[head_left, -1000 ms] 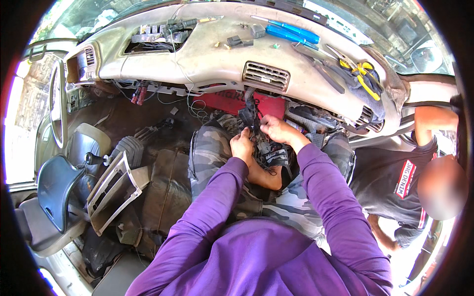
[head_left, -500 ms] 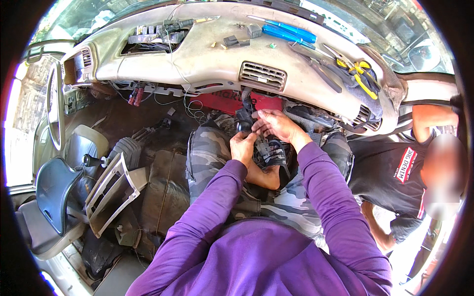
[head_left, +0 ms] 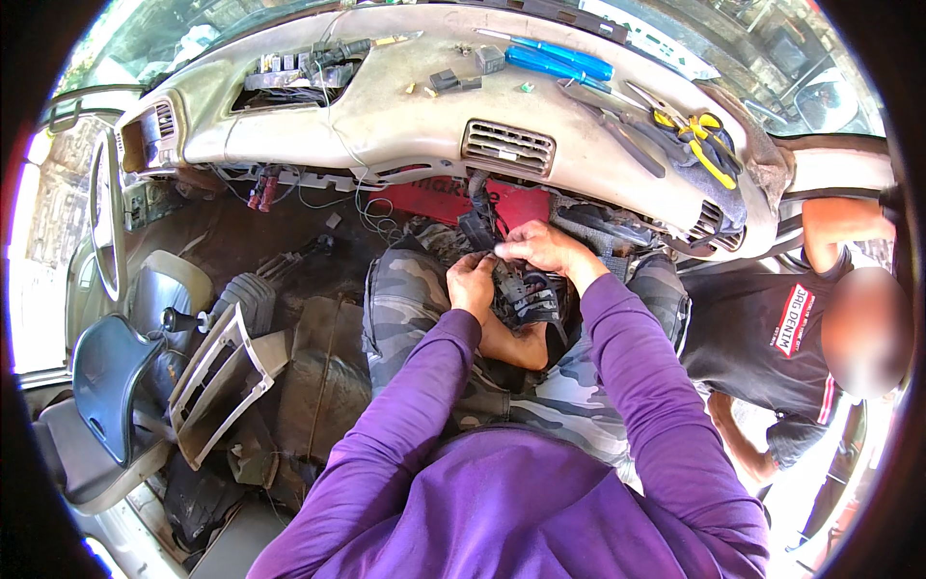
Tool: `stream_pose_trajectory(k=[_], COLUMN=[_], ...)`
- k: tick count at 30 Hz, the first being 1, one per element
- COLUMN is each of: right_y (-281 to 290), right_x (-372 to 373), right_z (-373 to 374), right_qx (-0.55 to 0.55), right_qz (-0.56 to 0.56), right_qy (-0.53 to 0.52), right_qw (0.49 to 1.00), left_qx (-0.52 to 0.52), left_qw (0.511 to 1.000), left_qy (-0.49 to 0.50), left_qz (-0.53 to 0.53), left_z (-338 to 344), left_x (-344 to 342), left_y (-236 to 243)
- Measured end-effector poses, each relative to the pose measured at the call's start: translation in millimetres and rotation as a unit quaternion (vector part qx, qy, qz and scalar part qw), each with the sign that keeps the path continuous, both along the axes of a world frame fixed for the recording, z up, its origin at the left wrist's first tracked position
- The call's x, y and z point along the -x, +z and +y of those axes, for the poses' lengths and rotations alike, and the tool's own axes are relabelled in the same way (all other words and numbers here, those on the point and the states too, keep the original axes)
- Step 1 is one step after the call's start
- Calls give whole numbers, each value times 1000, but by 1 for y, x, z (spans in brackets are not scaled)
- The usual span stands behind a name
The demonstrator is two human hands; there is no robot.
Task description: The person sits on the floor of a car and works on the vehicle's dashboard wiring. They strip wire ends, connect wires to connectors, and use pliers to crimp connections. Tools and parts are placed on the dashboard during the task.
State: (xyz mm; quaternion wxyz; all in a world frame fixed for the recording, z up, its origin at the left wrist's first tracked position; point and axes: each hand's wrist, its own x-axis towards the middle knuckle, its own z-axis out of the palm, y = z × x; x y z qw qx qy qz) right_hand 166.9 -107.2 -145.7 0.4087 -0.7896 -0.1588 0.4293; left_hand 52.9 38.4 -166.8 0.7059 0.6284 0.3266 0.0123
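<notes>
My left hand (head_left: 471,284) is closed, its fingertips pinched together above my lap, below a dark wire bundle with a black connector (head_left: 476,232) that hangs from under the dashboard. Touching or nearly touching it, my right hand (head_left: 548,247) is also closed, thumb and forefinger pressed together beside the bundle. Whatever lies between the fingertips is too small and dark to make out. Beneath my hands is my sandalled foot (head_left: 533,301), between camouflage trouser legs. Behind the connector lies a red printed panel (head_left: 424,199).
On the dashboard (head_left: 405,125) lie blue screwdrivers (head_left: 559,64), yellow-and-black pliers (head_left: 712,150) and small black relays (head_left: 453,81). Thin loose wires (head_left: 371,217) hang at its left. A grey trim frame (head_left: 227,386) stands by the gear lever (head_left: 178,318). A person (head_left: 762,338) is at the right doorway.
My right hand's fingers have closed from a looser spread and come down towards my left fingertips. The black connector now shows clear above my left hand. The person at the right has barely moved.
</notes>
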Motion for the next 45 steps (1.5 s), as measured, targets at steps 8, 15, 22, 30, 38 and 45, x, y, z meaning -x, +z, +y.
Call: stream_pose_trajectory(k=[8,15,22,30,38,45], right_y=[-13,-50,-44,-17,12,-24], right_x=[7,15,11,12,4,7], right_z=[13,16,13,18,7,5], right_qx=[-80,-90,-116,49,-20,-40], right_qz=[-10,-88,-30,-133,-75,-142], right_qy=[-109,-90,-97,78,75,-48], right_qw=[991,988,988,987,994,988], left_qx=[-99,6,54,-19,-125,115], left_qw=[991,996,998,999,989,990], left_qy=[-37,-75,17,-37,-79,30], left_qz=[-78,48,1,0,0,70], left_z=[19,16,5,29,8,2], left_x=[-6,-11,-9,-9,2,-10], left_y=[-61,-63,-1,-70,-23,-2])
